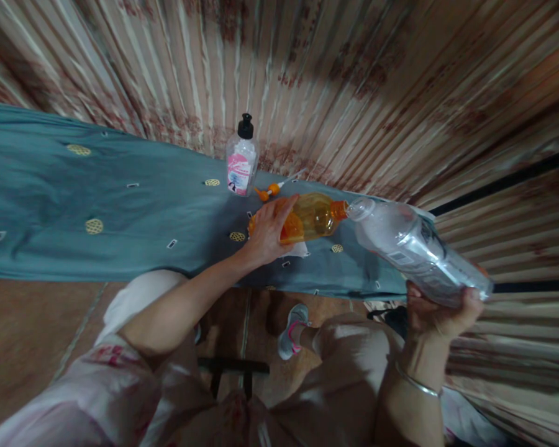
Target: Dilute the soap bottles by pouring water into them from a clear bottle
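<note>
My left hand [268, 233] is wrapped round an orange see-through bottle [314, 217], tilted nearly flat with its neck toward the right. In my right hand [442, 313] lies a larger clear plastic bottle [414, 248], slanted so that its mouth meets the orange bottle's neck. Whether liquid passes between the two mouths I cannot tell. Just behind my left hand, an orange pump top [268, 191] with a thin tube rests on the cloth. A clear bottle with a black cap and pink label [241, 164] stands upright behind it. Something white [298, 249] shows beneath the orange bottle.
A green patterned cloth [135, 214] covers the long narrow surface in front of me. Pleated curtains [307, 81] hang close behind it and on the right, where dark bars [517, 177] cross. Below are my legs, a grey shoe [291, 332] and a tiled floor [32, 335].
</note>
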Demonstrator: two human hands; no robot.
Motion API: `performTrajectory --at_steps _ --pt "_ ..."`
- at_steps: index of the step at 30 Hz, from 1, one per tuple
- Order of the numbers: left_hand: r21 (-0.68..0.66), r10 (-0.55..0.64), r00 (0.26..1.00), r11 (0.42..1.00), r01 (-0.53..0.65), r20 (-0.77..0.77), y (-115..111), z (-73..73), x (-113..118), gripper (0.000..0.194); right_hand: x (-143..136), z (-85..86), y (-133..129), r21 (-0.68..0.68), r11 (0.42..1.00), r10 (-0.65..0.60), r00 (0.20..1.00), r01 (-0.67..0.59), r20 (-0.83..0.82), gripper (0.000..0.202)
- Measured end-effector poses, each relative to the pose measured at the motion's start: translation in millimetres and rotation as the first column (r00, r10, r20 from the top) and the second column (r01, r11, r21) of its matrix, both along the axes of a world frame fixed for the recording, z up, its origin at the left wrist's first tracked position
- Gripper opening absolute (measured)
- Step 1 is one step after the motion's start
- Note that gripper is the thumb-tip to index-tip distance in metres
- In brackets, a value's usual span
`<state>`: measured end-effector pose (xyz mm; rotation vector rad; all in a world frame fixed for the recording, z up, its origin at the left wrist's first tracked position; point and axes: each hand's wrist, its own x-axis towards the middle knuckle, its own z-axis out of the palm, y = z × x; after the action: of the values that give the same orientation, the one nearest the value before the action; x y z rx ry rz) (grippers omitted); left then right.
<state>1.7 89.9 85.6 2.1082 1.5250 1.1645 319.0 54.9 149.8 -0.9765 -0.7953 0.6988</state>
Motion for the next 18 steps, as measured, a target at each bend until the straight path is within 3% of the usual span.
performTrajectory --at_steps 18 --pt "0.011 -0.001 1.0 1.0 0.001 0.001 1.0 -1.0 0.2 0.105 1.2 -1.5 1.1 0.042 0.999 0.007 1.0 -0.007 -0.008 0.051"
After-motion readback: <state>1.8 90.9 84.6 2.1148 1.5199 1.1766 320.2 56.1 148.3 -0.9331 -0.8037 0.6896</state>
